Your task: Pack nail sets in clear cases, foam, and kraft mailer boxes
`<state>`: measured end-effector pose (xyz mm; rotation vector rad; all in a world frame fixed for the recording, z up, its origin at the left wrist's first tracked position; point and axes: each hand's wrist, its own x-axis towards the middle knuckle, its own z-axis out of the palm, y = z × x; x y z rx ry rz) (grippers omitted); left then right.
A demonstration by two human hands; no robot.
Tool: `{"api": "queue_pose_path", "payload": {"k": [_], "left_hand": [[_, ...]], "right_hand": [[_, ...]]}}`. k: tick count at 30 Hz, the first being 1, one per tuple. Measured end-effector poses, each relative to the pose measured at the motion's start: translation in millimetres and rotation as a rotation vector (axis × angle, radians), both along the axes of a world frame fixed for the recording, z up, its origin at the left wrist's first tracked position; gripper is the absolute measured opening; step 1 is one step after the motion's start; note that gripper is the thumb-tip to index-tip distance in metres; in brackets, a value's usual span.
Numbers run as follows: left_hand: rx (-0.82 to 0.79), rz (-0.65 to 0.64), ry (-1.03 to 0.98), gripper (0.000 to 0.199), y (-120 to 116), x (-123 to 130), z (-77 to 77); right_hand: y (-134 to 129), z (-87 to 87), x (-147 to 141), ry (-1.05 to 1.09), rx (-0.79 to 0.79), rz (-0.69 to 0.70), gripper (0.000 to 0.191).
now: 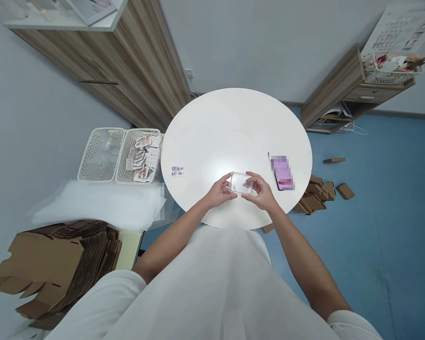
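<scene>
Over the near part of the round white table (pixel 233 123), a small clear plastic box (pixel 240 183) is held between my two hands. My left hand (pixel 220 191) grips its left side, thumb and fingers bent around the edge. On the opposite side my right hand (pixel 261 191) pinches the right edge, with a finger lying over the top. Whether the lid is fully closed I cannot tell. A small card of patterned nail-like pieces (pixel 177 171) lies at the table's left. To the right of my hands rests a phone (pixel 283 173) with a blurred pink screen.
Left of the table stand a white basket of cards (pixel 119 171) and a basket of clear plastic boxes (pixel 85 165). Nearer are translucent sheets (pixel 99 203) and stacked flat cardboard (pixel 53 264). Small brown boxes (pixel 315 196) lie on the floor at right, below a wooden cabinet (pixel 335 89).
</scene>
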<state>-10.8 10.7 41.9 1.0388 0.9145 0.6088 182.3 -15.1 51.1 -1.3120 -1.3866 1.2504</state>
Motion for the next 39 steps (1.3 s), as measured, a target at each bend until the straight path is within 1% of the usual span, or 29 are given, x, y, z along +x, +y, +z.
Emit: {"api": "queue_pose_path", "payload": {"k": [5, 9, 10, 13, 15, 20, 24, 30, 34, 36, 39], "left_hand": [[-0.084, 0.035, 0.020, 0.066, 0, -7, -4.4], [-0.083, 0.034, 0.070, 0.050, -2, -10, -11.8], [-0.077, 0.037, 0.077, 0.048, -3, -10, -13.0], [-0.056, 0.043, 0.100, 0.046, -6, -11, -14.8], [-0.046, 0.042, 0.105, 0.044, -7, -12, -15.7], [-0.031, 0.055, 0.097, 0.043, -11, -14, -19.9], [-0.049, 0.076, 0.094, 0.042, -16, -14, -23.5], [-0.062, 0.090, 0.092, 0.042, -18, -13, -29.7], [-0.055, 0.119, 0.108, 0.041, -18, -13, -35.2], [-0.059, 0.135, 0.132, 0.040, -19, -13, -39.2], [-0.070, 0.172, 0.179, 0.043, -22, -14, -48.0]], "right_hand": [[-2, 0.1, 1, -0.039, 0.000, 0.032, 0.042], [-2, -2.2, 5, -0.022, -0.110, 0.025, 0.051], [-1, -3.4, 5, -0.013, -0.143, 0.003, 0.049], [7, -7.7, 5, 0.035, -0.196, -0.107, 0.037], [13, -9.8, 4, 0.097, -0.247, -0.166, 0.036], [17, -12.3, -3, 0.213, -0.436, -0.193, 0.040], [14, -16.1, -8, 0.256, -0.502, -0.232, 0.042], [11, -20.3, -9, 0.264, -0.519, -0.243, 0.046], [1, -23.8, -10, 0.147, -0.425, -0.292, 0.048], [-9, -29.7, -12, 0.063, -0.373, -0.309, 0.050], [-26, -43.9, -19, -0.043, -0.379, -0.258, 0.049]]}}
